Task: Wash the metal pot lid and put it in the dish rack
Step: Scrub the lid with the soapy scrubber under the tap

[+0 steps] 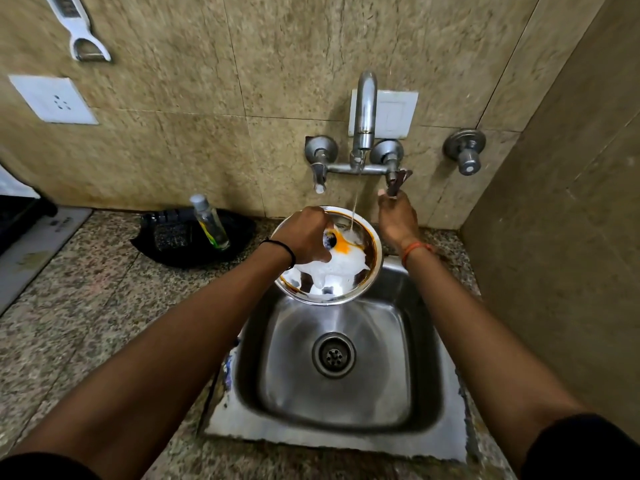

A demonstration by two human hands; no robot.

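The round metal pot lid (365, 261) is held over the back of the steel sink (426, 403), its face covered in white foam and orange-brown stains. My left hand (304, 237) grips the lid at its black knob. A thin stream of water falls from the tap spout (366, 109) onto the lid. My right hand (396, 216) reaches up to the right tap handle (396, 181), fingers on its lever. No dish rack is in view.
A black tray (180, 251) with a clear bottle (209, 221) lies on the granite counter to the left of the sink. A second valve (465, 150) sticks out of the tiled wall at right. A side wall stands close on the right.
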